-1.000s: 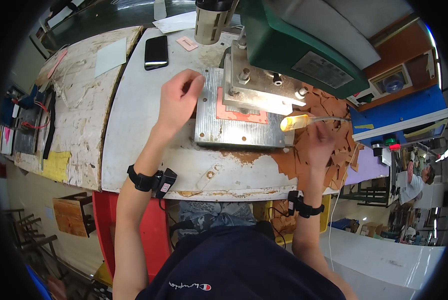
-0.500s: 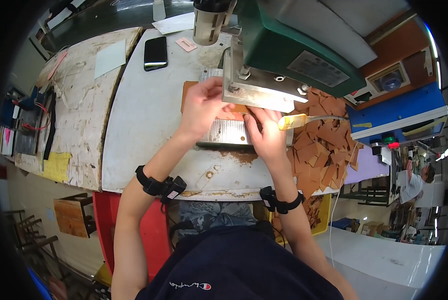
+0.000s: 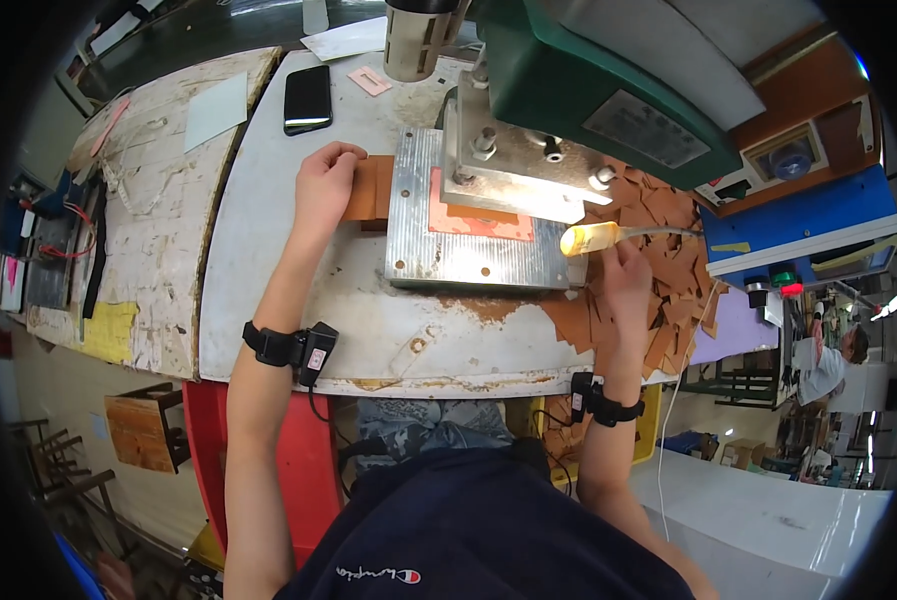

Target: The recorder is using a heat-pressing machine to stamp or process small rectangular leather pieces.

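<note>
Beside the left edge of the ridged metal plate [image 3: 418,255], my left hand [image 3: 326,188] has its fingers curled at the end of the flat brown leather-like pieces [image 3: 373,188]. My right hand [image 3: 628,285] is over the scrap pile [image 3: 663,270], its fingers drawn together; the lamp partly covers them, so what they hold is unclear. On the plate lies a pinkish-red pad [image 3: 448,215], with a brown edge showing below the press head. The green press [image 3: 608,110] carries a steel block [image 3: 518,185] above the pad.
A small yellow lamp [image 3: 590,238] on a bendable neck reaches in from the right. A blue control box [image 3: 798,235] with buttons stands at right. A black phone [image 3: 307,100] and a pink card [image 3: 370,80] lie at the back. A red bin [image 3: 303,470] is below the table edge.
My left hand has moved left off the plate to the brown pieces. My right hand has moved right from the plate to the scrap pile, uncovering the pad.
</note>
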Tool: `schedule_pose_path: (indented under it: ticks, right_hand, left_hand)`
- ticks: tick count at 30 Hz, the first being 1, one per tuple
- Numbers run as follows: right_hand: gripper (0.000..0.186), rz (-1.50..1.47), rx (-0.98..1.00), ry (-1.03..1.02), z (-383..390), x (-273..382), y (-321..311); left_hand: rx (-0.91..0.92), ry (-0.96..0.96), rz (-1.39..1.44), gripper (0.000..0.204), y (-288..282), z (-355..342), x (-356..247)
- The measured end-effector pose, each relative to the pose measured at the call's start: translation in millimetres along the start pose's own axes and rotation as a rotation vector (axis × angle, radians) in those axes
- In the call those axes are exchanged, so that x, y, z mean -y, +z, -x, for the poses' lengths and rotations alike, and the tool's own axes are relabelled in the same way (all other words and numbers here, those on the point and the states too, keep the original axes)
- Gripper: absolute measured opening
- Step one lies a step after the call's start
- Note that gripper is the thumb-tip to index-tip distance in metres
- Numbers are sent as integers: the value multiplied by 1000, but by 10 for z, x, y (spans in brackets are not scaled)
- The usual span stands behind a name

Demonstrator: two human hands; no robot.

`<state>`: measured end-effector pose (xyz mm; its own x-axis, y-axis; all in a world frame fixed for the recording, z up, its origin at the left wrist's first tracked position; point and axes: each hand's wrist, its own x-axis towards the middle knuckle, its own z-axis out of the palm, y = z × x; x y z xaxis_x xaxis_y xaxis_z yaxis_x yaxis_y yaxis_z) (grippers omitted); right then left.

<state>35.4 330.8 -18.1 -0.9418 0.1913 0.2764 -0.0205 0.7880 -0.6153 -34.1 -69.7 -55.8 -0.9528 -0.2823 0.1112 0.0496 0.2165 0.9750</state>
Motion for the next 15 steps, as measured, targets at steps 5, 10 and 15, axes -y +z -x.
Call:
schedule_pose_path:
  ticks: [5,10,15]
  right_hand:
    - [43,474,-91,117,-131,-229,-90]
    - [48,401,13,133,-243,-486,-189]
    - [29,326,-88,24,-166,-394,-282]
  left_hand:
    - [-71,9,-119,22,24,17,2]
    - [-45,9,-101,24,30,40,-116]
    - [-29,108,-138,25,9,56,-124]
